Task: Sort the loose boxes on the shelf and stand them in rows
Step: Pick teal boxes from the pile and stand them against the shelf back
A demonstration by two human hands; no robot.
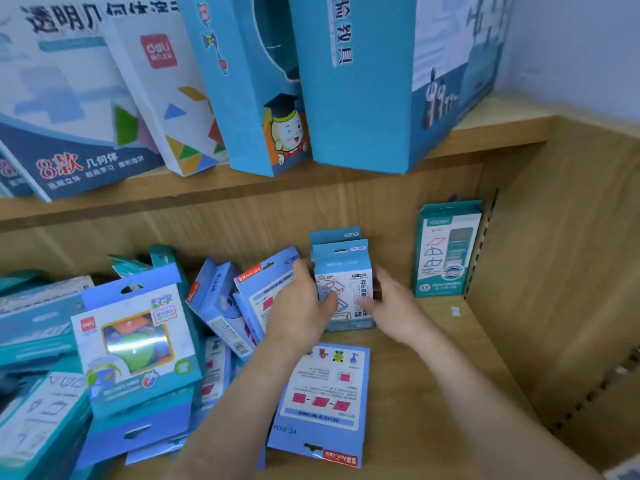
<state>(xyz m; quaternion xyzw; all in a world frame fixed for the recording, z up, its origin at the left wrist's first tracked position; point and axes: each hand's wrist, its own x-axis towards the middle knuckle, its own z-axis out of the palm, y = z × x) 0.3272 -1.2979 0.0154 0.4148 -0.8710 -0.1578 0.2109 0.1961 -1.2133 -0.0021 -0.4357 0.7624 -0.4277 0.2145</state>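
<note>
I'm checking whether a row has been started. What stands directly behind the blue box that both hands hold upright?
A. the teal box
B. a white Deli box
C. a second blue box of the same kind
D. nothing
C: the top of a second blue box with the same hang tab shows just behind the blue box held between the left hand and the right hand.

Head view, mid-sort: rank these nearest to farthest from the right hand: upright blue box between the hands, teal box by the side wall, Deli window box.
1. The upright blue box, in the middle, held by the right hand.
2. The teal box, standing to the right by the side wall.
3. The Deli window box, far left on the loose pile.
</note>
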